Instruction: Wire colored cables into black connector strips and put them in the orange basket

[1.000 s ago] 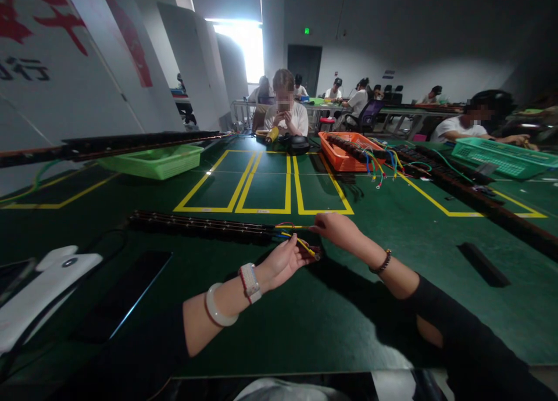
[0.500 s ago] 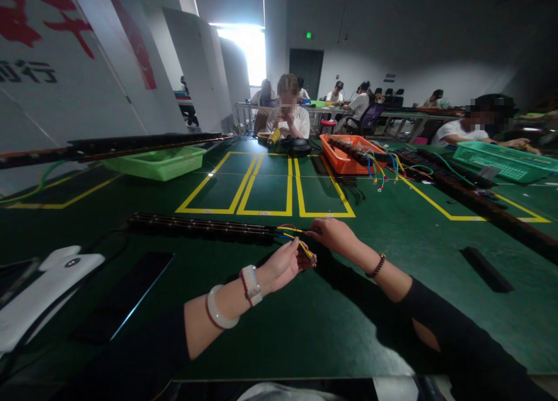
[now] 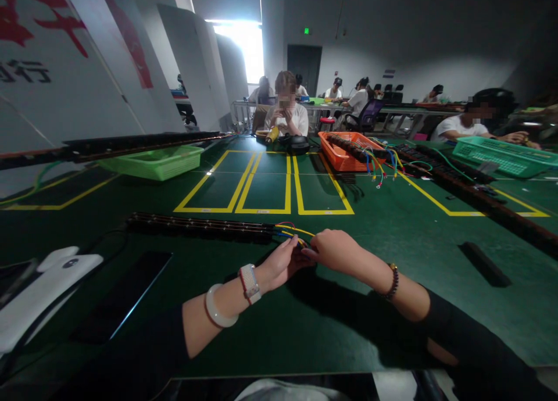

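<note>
A long dark wire harness (image 3: 200,226) lies across the table in front of me, its yellow, blue and red wires (image 3: 290,231) coming out at the right end. My left hand (image 3: 281,265) is closed on these wires, thumb on top. From the right, my right hand (image 3: 333,247) is closed too, its fingertips at the wires right beside my left fingers. One yellow wire runs up to the right hand. The wire ends are hidden between both hands.
A phone (image 3: 124,296) and a white device (image 3: 52,296) lie at left. A black strip (image 3: 483,264) rests at right. Farther back stand a light green basket (image 3: 161,163), an orange basket (image 3: 344,157) with harnesses, and a teal basket (image 3: 505,157). A co-worker (image 3: 288,113) sits opposite.
My right hand has come down and toward my left hand, so the fingers now meet at the wires. The wire ends that showed beyond my left fingers are now covered.
</note>
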`<state>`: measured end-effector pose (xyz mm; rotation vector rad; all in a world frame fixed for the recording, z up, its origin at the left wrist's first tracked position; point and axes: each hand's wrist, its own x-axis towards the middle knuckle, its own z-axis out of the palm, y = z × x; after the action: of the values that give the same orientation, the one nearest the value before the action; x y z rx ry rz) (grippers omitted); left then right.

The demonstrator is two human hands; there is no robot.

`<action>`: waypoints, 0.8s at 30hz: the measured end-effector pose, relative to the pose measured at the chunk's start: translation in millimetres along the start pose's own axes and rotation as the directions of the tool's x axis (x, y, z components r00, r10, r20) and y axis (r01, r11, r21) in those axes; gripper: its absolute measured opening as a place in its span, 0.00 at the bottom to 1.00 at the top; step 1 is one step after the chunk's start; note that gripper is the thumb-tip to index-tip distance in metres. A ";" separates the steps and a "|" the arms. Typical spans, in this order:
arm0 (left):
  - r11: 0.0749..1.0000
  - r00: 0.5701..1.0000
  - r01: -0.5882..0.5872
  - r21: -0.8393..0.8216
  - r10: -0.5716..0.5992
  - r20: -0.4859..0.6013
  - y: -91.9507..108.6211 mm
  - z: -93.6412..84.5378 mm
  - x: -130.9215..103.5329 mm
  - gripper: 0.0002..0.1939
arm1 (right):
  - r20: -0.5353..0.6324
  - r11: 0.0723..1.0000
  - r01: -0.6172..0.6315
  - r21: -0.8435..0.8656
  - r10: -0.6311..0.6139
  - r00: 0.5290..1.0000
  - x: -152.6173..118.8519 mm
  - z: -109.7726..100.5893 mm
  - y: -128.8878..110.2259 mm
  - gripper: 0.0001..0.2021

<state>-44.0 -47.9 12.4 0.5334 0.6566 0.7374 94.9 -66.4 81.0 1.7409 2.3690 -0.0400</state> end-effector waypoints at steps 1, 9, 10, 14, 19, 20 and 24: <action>1.000 1.000 0.001 0.002 -0.001 0.009 -0.3 -0.5 0.6 0.11 | -0.001 1.000 -0.002 -0.007 0.002 1.000 -0.7 -0.5 -0.2 0.21; 1.000 1.000 -0.017 -0.006 0.017 0.010 -0.5 -3.5 3.4 0.09 | -0.057 0.993 -0.081 -0.083 0.076 0.995 2.2 5.4 4.8 0.19; 1.000 1.000 -0.015 0.013 0.015 0.019 -0.1 -3.5 2.9 0.11 | -0.075 0.991 -0.092 -0.093 0.085 0.994 3.5 6.7 6.4 0.19; 0.998 0.999 -0.010 0.061 0.008 0.034 1.0 -3.4 1.8 0.14 | -0.090 0.989 -0.100 -0.109 0.090 0.992 11.0 11.2 13.1 0.18; 0.998 1.000 -0.017 0.057 0.018 -0.025 1.8 -4.1 3.3 0.12 | -0.032 0.986 -0.142 -0.085 0.140 0.990 25.2 20.5 21.6 0.18; 0.998 1.000 -0.011 0.061 0.012 -0.023 2.2 -4.3 3.3 0.12 | -0.022 0.986 -0.149 -0.080 0.147 0.989 27.1 22.4 22.9 0.18; 0.998 1.000 0.013 0.062 -0.012 -0.012 4.3 -3.8 1.8 0.12 | -0.010 0.984 -0.156 -0.082 0.156 0.988 24.4 21.7 23.3 0.18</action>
<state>-47.6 -43.1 11.9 0.5818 0.6947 0.7104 113.1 -39.4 57.7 1.8817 2.1954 0.0823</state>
